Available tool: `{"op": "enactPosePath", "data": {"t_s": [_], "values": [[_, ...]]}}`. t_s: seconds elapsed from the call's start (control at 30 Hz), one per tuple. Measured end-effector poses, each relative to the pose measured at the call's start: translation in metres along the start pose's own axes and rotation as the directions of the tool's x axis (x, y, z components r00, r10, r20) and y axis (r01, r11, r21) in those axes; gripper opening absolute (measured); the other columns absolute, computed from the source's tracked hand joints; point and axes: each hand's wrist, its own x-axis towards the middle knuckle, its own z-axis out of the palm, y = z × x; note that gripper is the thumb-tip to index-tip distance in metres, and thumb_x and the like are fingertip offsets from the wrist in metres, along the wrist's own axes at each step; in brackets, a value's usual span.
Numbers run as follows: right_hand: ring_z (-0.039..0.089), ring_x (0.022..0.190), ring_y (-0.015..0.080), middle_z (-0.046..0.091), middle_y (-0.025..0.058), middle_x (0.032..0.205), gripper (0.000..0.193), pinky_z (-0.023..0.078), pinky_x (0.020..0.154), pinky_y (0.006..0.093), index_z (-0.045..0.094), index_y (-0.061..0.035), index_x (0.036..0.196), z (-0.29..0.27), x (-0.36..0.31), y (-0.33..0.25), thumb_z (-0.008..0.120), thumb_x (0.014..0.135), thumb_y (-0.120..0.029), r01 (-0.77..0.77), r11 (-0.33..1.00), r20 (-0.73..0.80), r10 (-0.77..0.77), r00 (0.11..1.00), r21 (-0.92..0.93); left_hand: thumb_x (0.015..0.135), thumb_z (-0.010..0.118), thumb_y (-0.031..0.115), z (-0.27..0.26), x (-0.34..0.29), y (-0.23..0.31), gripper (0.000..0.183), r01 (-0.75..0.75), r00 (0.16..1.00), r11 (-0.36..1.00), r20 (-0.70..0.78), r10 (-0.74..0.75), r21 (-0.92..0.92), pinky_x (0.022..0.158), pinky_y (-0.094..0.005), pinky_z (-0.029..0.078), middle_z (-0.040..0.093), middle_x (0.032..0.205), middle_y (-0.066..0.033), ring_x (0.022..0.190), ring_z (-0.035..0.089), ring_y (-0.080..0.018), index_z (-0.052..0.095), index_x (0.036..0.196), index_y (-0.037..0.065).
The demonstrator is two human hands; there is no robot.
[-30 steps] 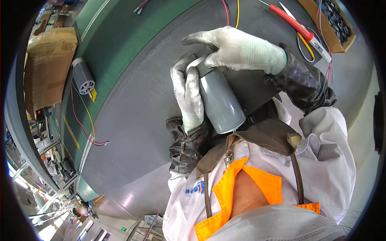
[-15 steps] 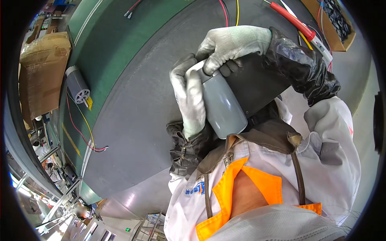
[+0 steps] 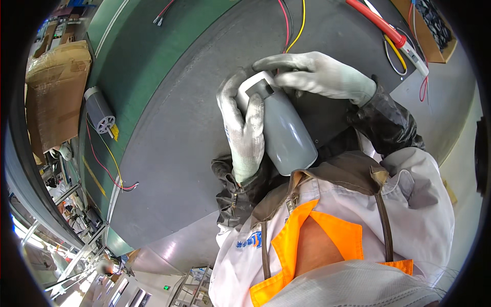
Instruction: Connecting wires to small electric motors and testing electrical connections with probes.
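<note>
A grey cylindrical motor (image 3: 289,133) with a whitish end leans in front of my body, its lower end close to my apron. My gloved left hand (image 3: 240,123) is closed around the left side of its upper end, thumb laid along the grey casing. A small dark rectangular patch (image 3: 265,88) shows beside that thumb. My gloved right hand (image 3: 327,77) is at the motor's upper right, index finger and thumb stretched out and apart near the whitish end. Its other fingers are partly hidden. Red, black and yellow wires (image 3: 291,43) run behind this hand.
On the green conveyor belt (image 3: 135,66) at left lies another motor (image 3: 99,110) with trailing wires. A cardboard box (image 3: 59,97) stands beyond it. A red and white pen-like tool (image 3: 378,23) lies at upper right, near a carton of black parts (image 3: 432,25).
My right hand has come off the motor's upper face and shifted right and nearer, uncovering the dark patch. The wires behind it have shifted slightly. My left hand keeps its hold.
</note>
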Motion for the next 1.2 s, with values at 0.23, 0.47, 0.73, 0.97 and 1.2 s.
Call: {"op": "enactPosePath", "data": {"t_s": [0.23, 0.47, 0.73, 0.97, 1.2], "values": [[0.063, 0.108, 0.0384, 0.064, 0.0202, 0.111, 0.049, 0.052, 0.095, 0.0432, 0.054, -0.0035, 0.139, 0.039, 0.004, 0.004, 0.063, 0.098, -0.026, 0.246, 0.862, -0.227, -0.373, 0.899, -0.443, 0.098, 0.054, 0.007, 0.003, 0.003, 0.001, 0.04, -0.003, 1.0, 1.0, -0.013, 0.002, -0.027, 0.112, -0.0425, 0.039, 0.048, 0.142, -0.0181, 0.134, 0.046, -0.0304, 0.049, 0.138, 0.001], [0.061, 0.106, 0.0403, 0.064, 0.0199, 0.116, 0.033, 0.051, 0.094, 0.0472, 0.059, -0.0038, 0.129, 0.063, 0.024, 0.013, 0.053, 0.102, -0.023, 0.226, 0.797, -0.418, -0.508, 0.753, -0.56, 0.104, 0.055, 0.02, 0.005, 0.017, 0.0, 0.041, -0.066, 0.996, 0.998, -0.059, 0.065, -0.019, 0.11, -0.0374, 0.041, 0.054, 0.138, -0.0165, 0.127, 0.052, -0.0222, 0.048, 0.138, -0.003], [0.061, 0.095, 0.0338, 0.064, 0.0132, 0.098, 0.022, 0.053, 0.083, 0.0434, 0.07, -0.0078, 0.114, 0.034, 0.009, 0.0, 0.06, 0.095, -0.008, 0.315, 0.749, -0.393, -0.599, 0.697, -0.583, 0.101, 0.056, 0.009, 0.01, 0.015, 0.005, 0.029, -0.294, 0.855, 0.814, -0.243, 0.458, 0.501, 0.104, -0.0392, 0.046, 0.062, 0.13, -0.0161, 0.121, 0.057, -0.0288, 0.062, 0.128, 0.0], [0.061, 0.094, 0.0319, 0.061, 0.0106, 0.094, 0.018, 0.054, 0.078, 0.0436, 0.069, -0.0086, 0.099, 0.027, 0.023, -0.01, 0.061, 0.084, -0.002, 0.27, 0.632, -0.314, -0.655, 0.687, -0.727, 0.086, 0.051, -0.003, 0.013, 0.024, 0.012, 0.033, -0.327, 0.855, 0.668, -0.092, 0.511, 0.668, 0.1, -0.0476, 0.044, 0.065, 0.108, -0.0121, 0.104, 0.059, -0.0307, 0.067, 0.114, 0.005], [0.063, 0.089, 0.0316, 0.061, 0.0094, 0.091, 0.018, 0.054, 0.075, 0.0419, 0.067, -0.0076, 0.098, 0.03, 0.017, -0.001, 0.061, 0.082, 0.0, 0.336, 0.643, -0.268, -0.656, 0.706, -0.688, 0.077, 0.046, -0.01, 0.014, 0.014, 0.011, 0.034, -0.333, 0.853, 0.724, -0.135, 0.505, 0.604, 0.088, -0.0411, 0.051, 0.067, 0.101, -0.0146, 0.095, 0.063, -0.0315, 0.068, 0.101, 0.0]]}}
